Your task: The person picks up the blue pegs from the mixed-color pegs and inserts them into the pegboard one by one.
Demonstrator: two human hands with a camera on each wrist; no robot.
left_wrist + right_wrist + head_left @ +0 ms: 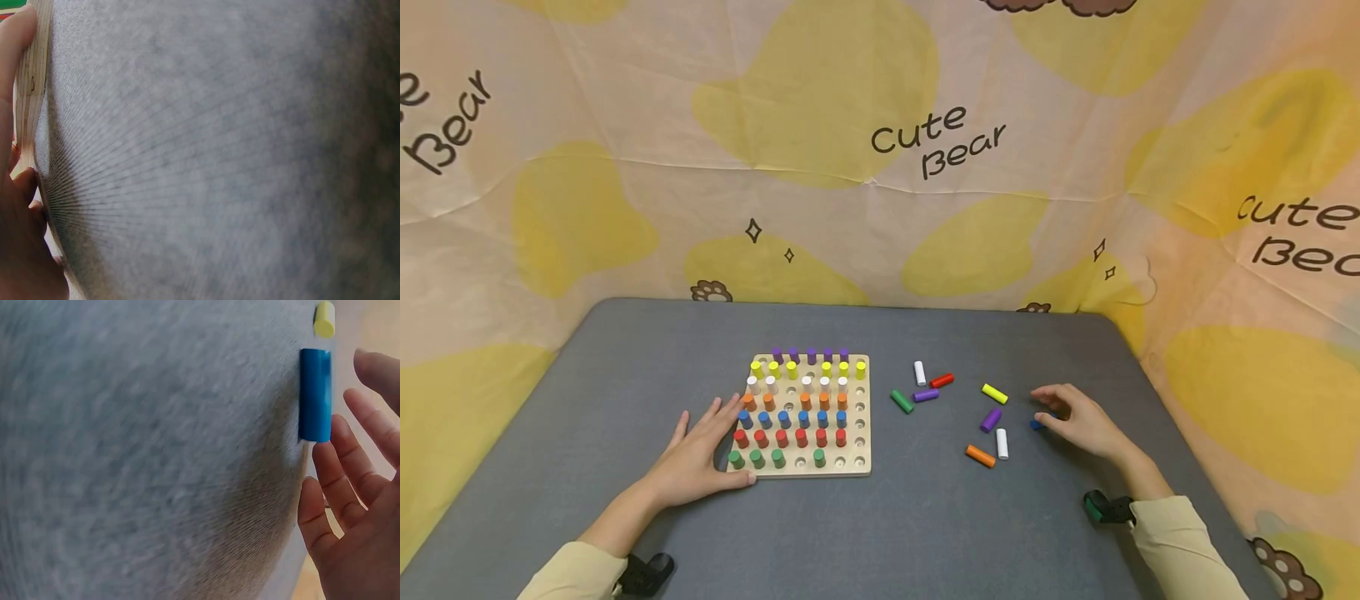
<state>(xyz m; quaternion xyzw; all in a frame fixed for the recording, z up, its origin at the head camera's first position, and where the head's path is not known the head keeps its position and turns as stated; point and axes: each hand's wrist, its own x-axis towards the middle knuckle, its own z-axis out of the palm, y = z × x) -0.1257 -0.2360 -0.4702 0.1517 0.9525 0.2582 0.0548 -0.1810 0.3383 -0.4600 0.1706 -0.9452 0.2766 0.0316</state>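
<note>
At the left edge of a wooden pegboard (850, 472) rests my left hand (695, 460); its fingers lie along the side and the thumb touches the front left corner. Rows of purple, yellow, white, orange, blue, red and green pegs stand upright in the board, with several bare holes among them. Off to the right, my right hand (1081, 422) hovers around a loose blue peg (315, 395), thumb and fingers apart. That peg is partly hidden by the hand in the head view, and lies near the fingertips in the right wrist view.
Loose pegs lie on the grey table (917, 533) between board and right hand: green (902, 402), red (942, 381), yellow (995, 394), orange (980, 456), two white (1002, 444) and two purple (991, 420). A printed cloth (820, 100) hangs behind the table.
</note>
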